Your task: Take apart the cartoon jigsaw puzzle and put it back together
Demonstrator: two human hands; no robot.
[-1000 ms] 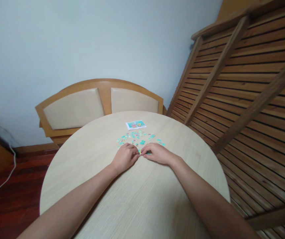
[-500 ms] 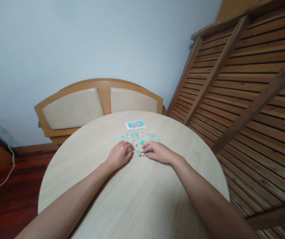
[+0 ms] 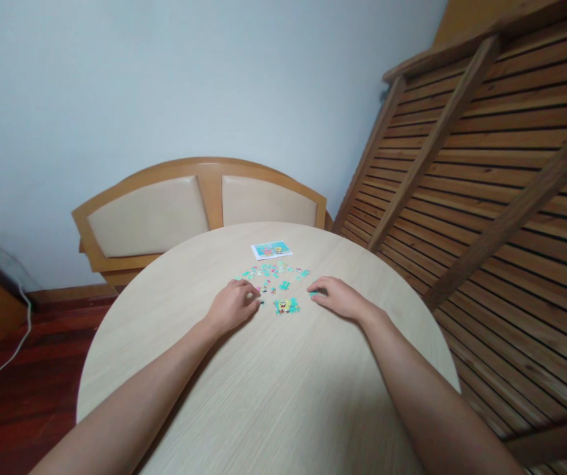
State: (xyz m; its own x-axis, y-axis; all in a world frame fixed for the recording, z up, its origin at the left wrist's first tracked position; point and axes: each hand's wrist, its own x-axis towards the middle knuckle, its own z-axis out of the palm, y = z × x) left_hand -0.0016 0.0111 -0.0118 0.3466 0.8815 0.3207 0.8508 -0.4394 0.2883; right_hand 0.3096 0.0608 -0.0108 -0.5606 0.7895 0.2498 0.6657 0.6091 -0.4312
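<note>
A small joined block of jigsaw puzzle pieces (image 3: 286,305), with a yellow cartoon face on teal, lies on the table between my hands. My right hand (image 3: 337,297) is to the right of it, thumb and fingers closed on a teal puzzle piece (image 3: 312,293) at the tabletop. To the left, my left hand (image 3: 234,307) rests with curled fingers, and a small dark-and-white puzzle piece (image 3: 262,302) shows at its thumb tip. Beyond the hands, several loose puzzle pieces (image 3: 284,285) are scattered in teal, pink and yellow.
A picture card (image 3: 271,250) with the cartoon scene lies behind the loose pieces on the round wooden table (image 3: 273,396). Past the table stands a padded headboard (image 3: 209,191) against the wall. Wooden slats (image 3: 486,165) lean at the right, close to the table edge.
My right hand has moved right, off the joined block, to a teal piece, leaving the block fully visible. My left hand has shifted slightly left.
</note>
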